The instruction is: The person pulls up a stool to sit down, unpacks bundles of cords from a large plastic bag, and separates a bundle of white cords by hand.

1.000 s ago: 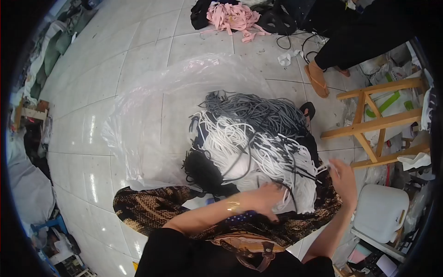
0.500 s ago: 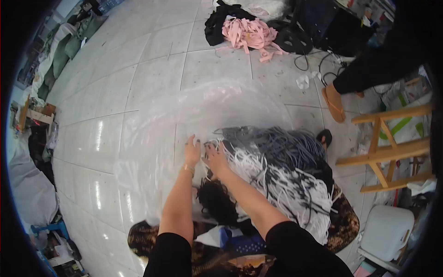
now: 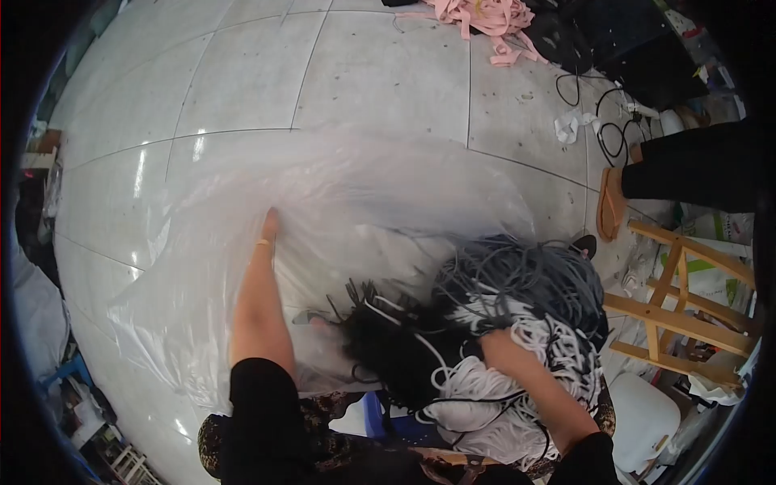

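Observation:
A large sheet of clear plastic (image 3: 194, 242) spreads over the floor in front of me. My left hand (image 3: 272, 222) is closed at its far part, and folds in the plastic fan out from the fingers. On the right, my right hand (image 3: 499, 353) is sunk among cords, its fingertips hidden; it appears closed on them. Black cords (image 3: 396, 347) bunch just left of that hand. White cords (image 3: 517, 404) heap beneath and around it. Dark grey cords (image 3: 521, 271) lie beyond, partly beside the plastic.
A wooden stool frame (image 3: 687, 323) lies at the right, with a white plastic seat (image 3: 643, 416) nearer me. Another person's foot in a tan sandal (image 3: 612, 202) stands beyond it. Pink strips (image 3: 493, 20) and black cables (image 3: 610, 121) lie on the tiled floor.
My left hand has moved left and away from me, with the plastic drawn wider. My right hand has come back right onto the cords. The black cords have shifted and spread.

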`<action>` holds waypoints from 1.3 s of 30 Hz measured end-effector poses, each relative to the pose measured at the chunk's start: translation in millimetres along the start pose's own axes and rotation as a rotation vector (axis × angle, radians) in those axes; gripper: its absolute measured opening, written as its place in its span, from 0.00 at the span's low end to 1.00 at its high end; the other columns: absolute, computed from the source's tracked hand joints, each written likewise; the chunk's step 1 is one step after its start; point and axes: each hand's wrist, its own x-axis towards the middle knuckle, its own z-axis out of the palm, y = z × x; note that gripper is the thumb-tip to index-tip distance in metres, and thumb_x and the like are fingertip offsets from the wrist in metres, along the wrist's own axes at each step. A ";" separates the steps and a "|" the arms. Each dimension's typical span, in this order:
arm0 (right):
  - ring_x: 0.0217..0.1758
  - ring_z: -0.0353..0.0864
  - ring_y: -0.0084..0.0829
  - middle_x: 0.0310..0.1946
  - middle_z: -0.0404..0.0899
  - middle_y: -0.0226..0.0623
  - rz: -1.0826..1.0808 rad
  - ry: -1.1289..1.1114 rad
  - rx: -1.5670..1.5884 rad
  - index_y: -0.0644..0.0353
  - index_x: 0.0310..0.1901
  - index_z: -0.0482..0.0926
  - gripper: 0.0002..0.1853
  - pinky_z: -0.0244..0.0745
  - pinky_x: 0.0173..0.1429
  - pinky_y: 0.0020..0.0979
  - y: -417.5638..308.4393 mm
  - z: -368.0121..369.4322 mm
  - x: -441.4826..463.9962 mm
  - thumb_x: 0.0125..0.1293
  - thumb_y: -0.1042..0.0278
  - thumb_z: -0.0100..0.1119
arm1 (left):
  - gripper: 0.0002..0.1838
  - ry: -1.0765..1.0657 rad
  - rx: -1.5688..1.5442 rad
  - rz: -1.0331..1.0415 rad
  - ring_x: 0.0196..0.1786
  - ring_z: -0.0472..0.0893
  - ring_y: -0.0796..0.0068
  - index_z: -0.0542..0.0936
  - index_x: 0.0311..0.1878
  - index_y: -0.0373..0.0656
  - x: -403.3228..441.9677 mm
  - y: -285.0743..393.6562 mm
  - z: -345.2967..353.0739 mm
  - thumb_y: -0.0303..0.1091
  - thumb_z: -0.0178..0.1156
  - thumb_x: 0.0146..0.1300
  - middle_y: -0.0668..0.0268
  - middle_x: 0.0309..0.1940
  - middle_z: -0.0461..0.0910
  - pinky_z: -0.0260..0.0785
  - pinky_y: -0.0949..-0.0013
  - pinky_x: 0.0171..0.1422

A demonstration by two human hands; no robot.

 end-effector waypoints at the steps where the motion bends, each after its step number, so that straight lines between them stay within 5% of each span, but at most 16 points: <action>1: 0.45 0.76 0.45 0.34 0.78 0.47 0.101 -0.060 0.048 0.61 0.33 0.79 0.17 0.65 0.53 0.52 10.0 13.6 9.9 0.45 0.58 0.64 | 0.34 -0.033 0.031 -0.018 0.67 0.51 0.36 0.72 0.58 0.41 10.9 -27.2 -8.4 0.59 0.49 0.57 0.51 0.63 0.62 0.46 0.28 0.60; 5: 0.48 0.74 0.48 0.39 0.77 0.52 0.064 0.195 0.176 0.62 0.36 0.79 0.18 0.67 0.53 0.45 10.4 20.7 39.2 0.42 0.62 0.64 | 0.33 -0.194 0.183 0.028 0.64 0.57 0.38 0.73 0.55 0.40 11.1 -72.7 -25.8 0.58 0.50 0.57 0.50 0.59 0.66 0.50 0.33 0.60; 8: 0.46 0.74 0.50 0.39 0.76 0.51 -0.026 0.339 0.153 0.63 0.34 0.79 0.16 0.67 0.53 0.46 5.1 42.4 59.8 0.44 0.63 0.64 | 0.32 -0.334 0.292 0.261 0.62 0.61 0.40 0.75 0.53 0.38 -4.2 -31.2 -40.9 0.57 0.51 0.57 0.49 0.56 0.69 0.53 0.37 0.61; 10: 0.45 0.75 0.47 0.36 0.76 0.50 0.100 0.256 0.121 0.61 0.33 0.79 0.12 0.64 0.53 0.48 -36.6 -3.3 35.0 0.47 0.63 0.61 | 0.31 -0.412 0.361 0.481 0.61 0.64 0.41 0.76 0.52 0.38 -24.7 22.6 -53.5 0.57 0.51 0.57 0.49 0.55 0.71 0.55 0.39 0.61; 13: 0.47 0.76 0.39 0.37 0.79 0.40 0.091 0.596 -0.191 0.54 0.33 0.83 0.10 0.60 0.56 0.49 -104.5 -39.9 28.6 0.57 0.66 0.50 | 0.31 -0.362 0.187 0.812 0.59 0.69 0.43 0.77 0.50 0.37 -88.8 100.7 -73.8 0.57 0.52 0.57 0.48 0.52 0.74 0.58 0.43 0.62; 14: 0.49 0.74 0.45 0.39 0.79 0.42 0.013 0.760 -0.170 0.55 0.34 0.83 0.12 0.58 0.57 0.52 -119.3 -34.8 39.8 0.56 0.59 0.54 | 0.26 -0.258 -0.128 0.935 0.45 0.78 0.48 0.79 0.43 0.34 -130.5 108.3 -92.0 0.52 0.53 0.58 0.48 0.40 0.80 0.67 0.59 0.56; 16: 0.61 0.62 0.57 0.57 0.66 0.53 -0.153 0.657 0.046 0.57 0.54 0.73 0.38 0.55 0.60 0.58 -146.8 -32.0 52.8 0.44 0.39 0.64 | 0.26 -0.507 -0.421 0.945 0.46 0.77 0.46 0.78 0.44 0.30 -219.3 116.4 -149.9 0.49 0.52 0.60 0.43 0.41 0.77 0.69 0.59 0.51; 18: 0.66 0.56 0.57 0.67 0.50 0.53 -0.117 0.321 -0.035 0.49 0.64 0.60 0.51 0.54 0.63 0.56 -157.2 -26.3 52.0 0.37 0.37 0.68 | 0.24 -0.143 -0.788 1.028 0.45 0.78 0.46 0.77 0.47 0.31 -272.2 101.9 -113.8 0.46 0.51 0.62 0.40 0.37 0.77 0.68 0.56 0.50; 20: 0.68 0.52 0.57 0.71 0.39 0.52 0.006 0.105 0.021 0.44 0.67 0.54 0.58 0.57 0.63 0.51 -135.8 21.6 83.8 0.32 0.38 0.72 | 0.28 -0.239 -0.711 0.909 0.50 0.76 0.47 0.69 0.57 0.31 -320.2 69.3 -113.8 0.46 0.50 0.63 0.38 0.41 0.76 0.67 0.58 0.53; 22: 0.56 0.71 0.47 0.56 0.67 0.47 0.008 0.183 -0.130 0.50 0.58 0.67 0.44 0.68 0.56 0.42 -116.3 44.6 89.9 0.35 0.45 0.71 | 0.32 -0.295 -0.821 0.787 0.53 0.72 0.40 0.58 0.66 0.39 -338.3 20.1 -73.7 0.47 0.48 0.64 0.37 0.55 0.67 0.64 0.56 0.58; 23: 0.48 0.79 0.42 0.46 0.79 0.42 -0.037 0.158 -0.123 0.53 0.51 0.75 0.36 0.73 0.52 0.40 -103.4 39.7 77.2 0.36 0.47 0.69 | 0.32 -0.382 -0.448 0.900 0.58 0.66 0.36 0.56 0.68 0.46 -326.8 -13.6 -36.7 0.50 0.47 0.64 0.39 0.61 0.59 0.60 0.52 0.61; 25: 0.41 0.81 0.43 0.34 0.82 0.41 -0.135 0.172 -0.106 0.56 0.43 0.79 0.29 0.75 0.47 0.39 -71.8 36.7 53.4 0.38 0.48 0.67 | 0.32 -0.454 0.105 0.957 0.65 0.53 0.30 0.57 0.68 0.59 -314.4 -80.4 -17.4 0.57 0.46 0.63 0.46 0.68 0.49 0.49 0.41 0.66; 28: 0.47 0.78 0.48 0.41 0.80 0.48 -0.152 0.286 0.229 0.60 0.46 0.78 0.30 0.73 0.53 0.40 -35.2 17.7 -23.1 0.37 0.54 0.64 | 0.32 -0.433 0.363 0.900 0.70 0.32 0.34 0.64 0.64 0.69 -321.3 -94.0 -81.7 0.66 0.48 0.57 0.59 0.70 0.50 0.30 0.22 0.61; 29: 0.47 0.78 0.47 0.42 0.79 0.50 -0.100 0.149 0.301 0.58 0.47 0.78 0.31 0.72 0.54 0.40 -33.7 -3.6 -55.8 0.37 0.53 0.65 | 0.30 -0.391 0.362 0.921 0.70 0.31 0.34 0.68 0.61 0.68 -300.9 -97.0 -80.2 0.66 0.48 0.56 0.63 0.69 0.53 0.28 0.18 0.57; 33: 0.45 0.78 0.46 0.38 0.81 0.45 -0.028 0.191 0.397 0.50 0.48 0.78 0.30 0.71 0.51 0.41 -10.2 -13.9 -123.5 0.38 0.52 0.66 | 0.21 -0.036 0.544 0.743 0.70 0.32 0.34 0.81 0.47 0.66 -172.3 -125.6 -95.7 0.61 0.47 0.59 0.72 0.64 0.63 0.25 0.13 0.52; 39: 0.42 0.79 0.48 0.37 0.81 0.45 0.003 0.310 0.433 0.51 0.46 0.78 0.30 0.74 0.47 0.41 -26.2 12.8 -84.2 0.38 0.47 0.65 | 0.31 -0.050 0.794 0.260 0.71 0.36 0.39 0.73 0.59 0.60 -78.5 -184.4 -155.7 0.61 0.58 0.52 0.70 0.70 0.52 0.36 0.21 0.61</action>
